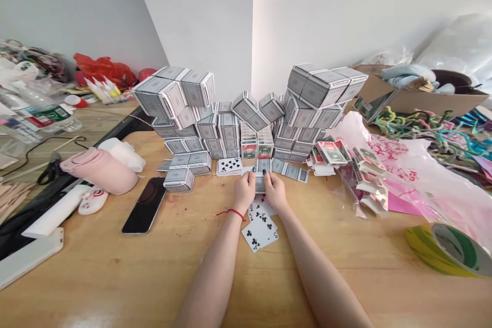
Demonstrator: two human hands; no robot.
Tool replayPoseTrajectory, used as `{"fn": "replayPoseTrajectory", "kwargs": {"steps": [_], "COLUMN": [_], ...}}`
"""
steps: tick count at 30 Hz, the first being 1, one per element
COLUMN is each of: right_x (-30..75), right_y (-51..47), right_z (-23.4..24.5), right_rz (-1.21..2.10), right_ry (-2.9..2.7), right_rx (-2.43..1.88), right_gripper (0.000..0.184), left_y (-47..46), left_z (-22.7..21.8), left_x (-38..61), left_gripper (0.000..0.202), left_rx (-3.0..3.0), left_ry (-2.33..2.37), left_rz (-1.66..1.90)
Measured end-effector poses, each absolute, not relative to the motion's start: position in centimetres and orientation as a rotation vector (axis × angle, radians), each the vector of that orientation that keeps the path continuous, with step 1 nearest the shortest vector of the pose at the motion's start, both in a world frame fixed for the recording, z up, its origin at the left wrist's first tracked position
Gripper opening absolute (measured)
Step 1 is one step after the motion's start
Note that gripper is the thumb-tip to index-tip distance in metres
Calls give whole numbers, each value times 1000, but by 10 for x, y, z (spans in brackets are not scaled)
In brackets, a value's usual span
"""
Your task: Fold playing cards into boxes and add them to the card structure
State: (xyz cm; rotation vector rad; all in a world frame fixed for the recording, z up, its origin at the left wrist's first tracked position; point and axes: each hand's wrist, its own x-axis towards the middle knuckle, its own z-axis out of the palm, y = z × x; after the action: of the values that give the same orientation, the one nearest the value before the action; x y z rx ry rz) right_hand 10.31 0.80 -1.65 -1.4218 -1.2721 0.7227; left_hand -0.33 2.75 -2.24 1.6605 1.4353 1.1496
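Observation:
Between my left hand (245, 190) and my right hand (275, 190) is a grey-backed playing card (260, 183), pinched at its two sides with the thumbs on top. Whether it is a single card or a small stack, I cannot tell. Below the hands lie several face-up cards (260, 230), mostly clubs, partly overlapping. Just beyond, a face-up stack topped by a spade card (229, 165) rests beside a spread of face-down cards (290, 169). Behind these stands a structure of grey-patterned card blocks (209, 128), with red-and-green card boxes (249, 151) in its middle.
To the left are a black phone (145, 206), a pink tumbler (100, 170) and a white computer mouse (93, 200). At right lie opened card boxes (370, 177), pink plastic film (415, 164) and a yellow tape roll (448, 250). A cardboard box (453, 101) stands farther back.

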Motion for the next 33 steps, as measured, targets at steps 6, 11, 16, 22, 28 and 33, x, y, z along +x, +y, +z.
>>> {"fn": "replayPoseTrajectory", "kwargs": {"steps": [6, 11, 16, 22, 28, 33], "right_x": [105, 104, 105, 106, 109, 108], "right_y": [10, 8, 7, 8, 9, 9], "right_z": [-16, -14, -12, -13, -12, -13], "right_rz": [745, 901, 907, 927, 968, 930], "right_ry": [-1214, -1179, -1181, -1182, -1157, -1131], "right_rx": [-1420, -1396, -1387, -1381, -1389, -1390], "right_gripper": [45, 44, 42, 43, 43, 42], "left_y": [31, 31, 30, 30, 30, 29], "left_z": [-21, -19, -16, -16, -16, -17], "left_x": [0, 2, 2, 1, 2, 1], "left_gripper": [37, 39, 43, 43, 39, 37], "left_rx": [1638, 1633, 1641, 1638, 1605, 1557], "left_ry": [1423, 1434, 1469, 1449, 1383, 1280], "left_rz": [1171, 1155, 1142, 1176, 1191, 1199]}}
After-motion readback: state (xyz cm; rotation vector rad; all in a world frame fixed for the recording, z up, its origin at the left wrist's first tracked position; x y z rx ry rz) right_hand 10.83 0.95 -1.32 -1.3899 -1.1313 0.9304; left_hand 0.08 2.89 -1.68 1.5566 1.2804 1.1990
